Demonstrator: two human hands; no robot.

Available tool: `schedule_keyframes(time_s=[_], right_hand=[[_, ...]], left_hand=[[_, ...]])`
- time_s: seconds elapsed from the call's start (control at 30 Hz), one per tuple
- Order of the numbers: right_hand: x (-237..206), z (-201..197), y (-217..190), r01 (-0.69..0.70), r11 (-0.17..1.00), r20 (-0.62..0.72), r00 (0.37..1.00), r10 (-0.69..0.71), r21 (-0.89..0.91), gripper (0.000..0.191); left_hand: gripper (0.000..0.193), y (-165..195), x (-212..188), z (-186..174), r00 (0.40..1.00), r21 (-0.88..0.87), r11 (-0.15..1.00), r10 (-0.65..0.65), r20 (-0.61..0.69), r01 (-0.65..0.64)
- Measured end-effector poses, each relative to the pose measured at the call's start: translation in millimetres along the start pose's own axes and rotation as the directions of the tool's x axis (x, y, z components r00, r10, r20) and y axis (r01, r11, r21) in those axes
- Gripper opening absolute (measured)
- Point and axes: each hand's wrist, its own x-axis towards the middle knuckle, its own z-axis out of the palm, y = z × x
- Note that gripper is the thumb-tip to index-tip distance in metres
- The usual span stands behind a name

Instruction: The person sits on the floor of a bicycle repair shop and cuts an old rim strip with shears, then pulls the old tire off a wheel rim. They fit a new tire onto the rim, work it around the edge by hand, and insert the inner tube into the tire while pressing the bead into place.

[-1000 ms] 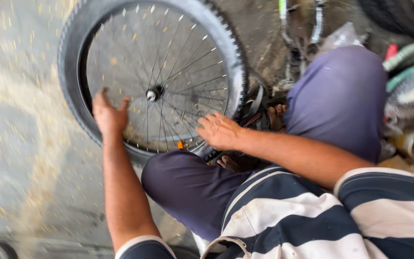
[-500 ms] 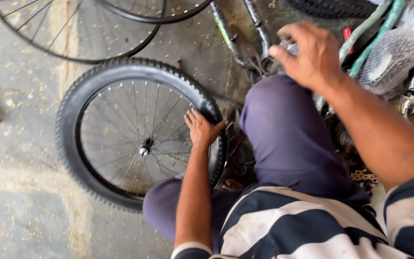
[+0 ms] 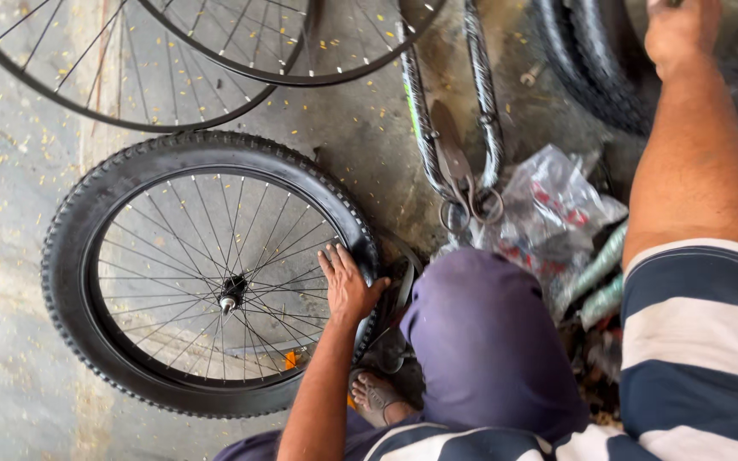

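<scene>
Biggest thing under my view is the concrete floor (image 3: 19,282), grey and flecked with small yellow bits, and on it lies the black knobby-tyred bicycle wheel (image 3: 202,273), flat on its side at lower left, its spokes running in to a hub (image 3: 232,293) near the middle. Above it I see two bare spoked rims (image 3: 215,60) overlapping along the top edge, with no tyres on them. At the upper right a second black tyre (image 3: 587,68) curves out of the frame. Below centre my knee in purple trousers (image 3: 489,350) fills the space just beside the wheel, and a navy and white striped sleeve (image 3: 698,341) covers my right upper arm. A bicycle frame part (image 3: 454,128) with dark tubes lies between the rims and the knee, and beside it sits a crumpled clear plastic bag (image 3: 557,201). My right hand (image 3: 681,30) is raised at the top right edge, over the second tyre; it is cut off by the frame and I cannot tell whether it is closed or grips anything. My left hand (image 3: 348,282) rests open, fingers spread, on the right inner edge of the wheel, touching tyre and rim without clasping them. A sandalled foot (image 3: 377,394) shows just beneath the wheel's lower right edge
</scene>
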Motion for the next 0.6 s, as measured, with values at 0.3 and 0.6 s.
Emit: schedule_keyframes(time_s=[0.3,0.6], right_hand=[[7.5,-6.8,-2.1,-0.189,0.855,0.169,0.978,0.121,0.484,0.045],[-9.6,-46.3,53.9,0.291,0.933,-0.452,0.876,-0.170,0.212,0.048]], left_hand=[[0.123,0.8,0.3,8.0,1.000,-0.038,0.999,-0.023,-0.017,0.023],[0.099,-4.8,-46.8,19.5,0.905,-0.182,0.969,0.077,-0.419,-0.167]])
